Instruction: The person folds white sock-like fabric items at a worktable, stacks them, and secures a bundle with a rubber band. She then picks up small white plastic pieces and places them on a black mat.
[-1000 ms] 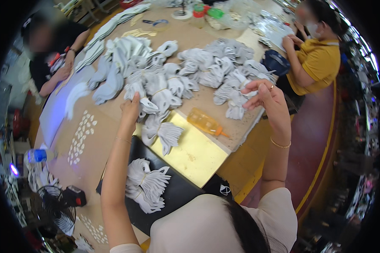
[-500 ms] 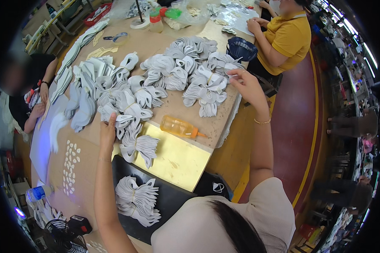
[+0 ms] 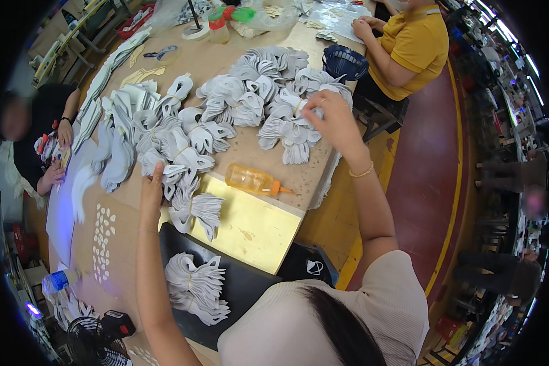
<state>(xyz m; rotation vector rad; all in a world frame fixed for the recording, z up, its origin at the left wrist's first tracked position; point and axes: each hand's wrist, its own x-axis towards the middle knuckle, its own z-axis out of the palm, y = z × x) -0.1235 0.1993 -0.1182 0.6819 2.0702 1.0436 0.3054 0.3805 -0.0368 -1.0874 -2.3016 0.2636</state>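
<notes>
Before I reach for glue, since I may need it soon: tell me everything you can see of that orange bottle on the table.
The orange bottle is translucent plastic with a narrow orange nozzle, lying on its side. It rests on the brown tabletop at the edge of a yellow sheet, nozzle pointing toward the table's right edge. Neither hand touches it.

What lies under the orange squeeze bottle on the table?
The orange squeeze bottle lies on its side on the brown tabletop, beside the yellow sheet. Whatever is directly beneath it is hidden.
</notes>
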